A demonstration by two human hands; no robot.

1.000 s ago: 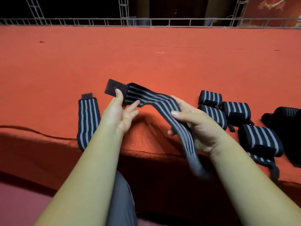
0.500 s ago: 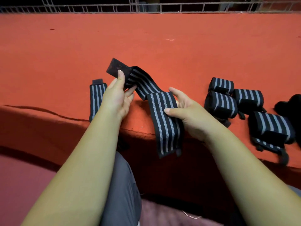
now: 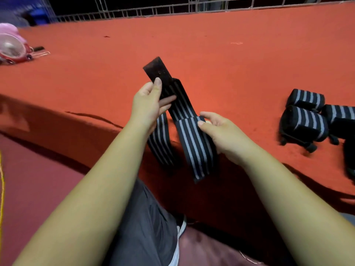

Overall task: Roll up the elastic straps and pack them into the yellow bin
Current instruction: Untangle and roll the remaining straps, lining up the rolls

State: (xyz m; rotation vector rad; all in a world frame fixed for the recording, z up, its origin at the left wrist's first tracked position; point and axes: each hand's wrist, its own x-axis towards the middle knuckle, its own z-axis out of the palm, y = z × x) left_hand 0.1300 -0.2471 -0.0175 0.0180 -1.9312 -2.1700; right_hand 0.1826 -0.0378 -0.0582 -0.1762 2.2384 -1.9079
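Observation:
I hold a black elastic strap with grey stripes [image 3: 194, 143] over the front edge of the red platform. My left hand [image 3: 148, 104] pinches its plain black end tab, which points up and away. My right hand [image 3: 219, 131] grips the strap's middle, where it folds over; the free end hangs down past the edge. A second unrolled strap [image 3: 160, 141] lies behind my left wrist, draped over the edge. Several rolled straps [image 3: 305, 120] sit in a cluster at the right. No yellow bin is in view.
The red felt platform [image 3: 211, 54] stretches far back to a metal railing [image 3: 153, 10]. A pink and red fan-like object [image 3: 13, 48] lies at its far left. My grey-trousered leg and a shoe are below the edge.
The view swung left, so the rolled straps now sit at the right edge. Both hands lifted the strap slightly; the fold at my right hand is tighter and the tab points more upright.

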